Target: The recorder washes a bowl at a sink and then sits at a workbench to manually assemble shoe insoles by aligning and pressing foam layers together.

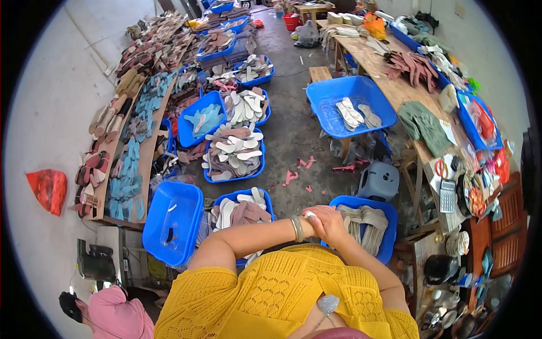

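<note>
My two hands meet in front of my body, above the floor between two blue tubs. My right hand [330, 222] lies over my left hand [310, 225], its fingers closed around it near the wrist. The fingers of my left hand are mostly hidden beneath. A small white patch, perhaps tape, shows at the fingers. Closest on the right is a blue tub [390, 210] of stacked beige shoe pieces [370, 226]. Left of my hands, under my forearm, another blue tub [270, 204] holds white and mauve insole-shaped pieces [248, 212].
A blue tub [148, 226] holding a few scraps stands at left. Another tub [333, 131] with several white insoles sits on a stool. Pink scraps [291, 177] litter the floor. Workbenches [367, 53] line both sides. A person in pink [121, 313] sits at lower left beside a sewing machine [97, 263].
</note>
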The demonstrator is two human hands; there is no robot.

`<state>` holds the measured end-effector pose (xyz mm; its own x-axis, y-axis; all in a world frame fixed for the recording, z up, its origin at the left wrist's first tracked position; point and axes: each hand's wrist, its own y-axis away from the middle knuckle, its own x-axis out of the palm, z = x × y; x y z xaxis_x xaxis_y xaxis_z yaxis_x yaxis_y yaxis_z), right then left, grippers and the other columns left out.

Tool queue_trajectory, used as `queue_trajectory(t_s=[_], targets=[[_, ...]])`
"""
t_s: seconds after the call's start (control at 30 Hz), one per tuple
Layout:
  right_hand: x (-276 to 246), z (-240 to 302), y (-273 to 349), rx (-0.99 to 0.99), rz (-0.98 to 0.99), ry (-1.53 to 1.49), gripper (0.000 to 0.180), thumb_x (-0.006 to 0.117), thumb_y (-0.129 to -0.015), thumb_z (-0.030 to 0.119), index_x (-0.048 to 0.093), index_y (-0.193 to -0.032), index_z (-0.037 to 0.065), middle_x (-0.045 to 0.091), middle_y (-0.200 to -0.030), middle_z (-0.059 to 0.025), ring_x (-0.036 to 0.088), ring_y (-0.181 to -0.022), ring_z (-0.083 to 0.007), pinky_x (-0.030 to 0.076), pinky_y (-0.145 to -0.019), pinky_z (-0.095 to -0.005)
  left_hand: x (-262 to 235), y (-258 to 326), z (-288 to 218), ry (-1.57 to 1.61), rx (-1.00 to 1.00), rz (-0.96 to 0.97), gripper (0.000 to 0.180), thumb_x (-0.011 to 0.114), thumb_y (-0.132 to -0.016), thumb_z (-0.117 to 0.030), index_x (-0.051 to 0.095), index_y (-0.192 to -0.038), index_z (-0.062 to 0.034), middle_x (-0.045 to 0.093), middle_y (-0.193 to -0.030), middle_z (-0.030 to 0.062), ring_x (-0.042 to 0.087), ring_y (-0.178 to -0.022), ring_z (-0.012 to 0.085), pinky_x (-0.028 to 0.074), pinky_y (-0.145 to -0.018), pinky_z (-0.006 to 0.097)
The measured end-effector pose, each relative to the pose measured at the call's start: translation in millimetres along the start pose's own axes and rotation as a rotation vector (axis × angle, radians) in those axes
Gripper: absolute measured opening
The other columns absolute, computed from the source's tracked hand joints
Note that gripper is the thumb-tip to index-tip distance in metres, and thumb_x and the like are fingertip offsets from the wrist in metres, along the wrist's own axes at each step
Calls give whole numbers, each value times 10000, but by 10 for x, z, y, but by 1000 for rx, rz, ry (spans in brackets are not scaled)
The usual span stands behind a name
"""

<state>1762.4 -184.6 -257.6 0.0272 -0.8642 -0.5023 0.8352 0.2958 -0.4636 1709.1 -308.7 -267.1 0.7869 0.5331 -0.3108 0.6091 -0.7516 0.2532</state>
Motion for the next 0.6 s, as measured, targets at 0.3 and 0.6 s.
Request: queue_trajectory(t_s=[0.3, 0.6], targets=[[130, -910, -1112, 490, 396, -341, 348, 420, -950, 261, 655, -980, 6, 660, -905, -163, 633, -852, -244, 472, -774, -328, -662, -385, 66, -915, 147, 199, 268, 534, -866, -263, 623, -1015, -59, 625, -964, 160, 605, -878, 281, 462, -767, 421], [633, -1139, -2660, 406, 510, -422, 277, 437, -955, 210, 613, -1063, 25, 661, -987, -98, 615, -925, -180, 464, -832, -318, -2244, -488, 568, -495, 206, -91, 254, 550, -829, -251, 635, -871, -15, 635, -825, 191, 616, -740, 353, 476, -664, 454]])
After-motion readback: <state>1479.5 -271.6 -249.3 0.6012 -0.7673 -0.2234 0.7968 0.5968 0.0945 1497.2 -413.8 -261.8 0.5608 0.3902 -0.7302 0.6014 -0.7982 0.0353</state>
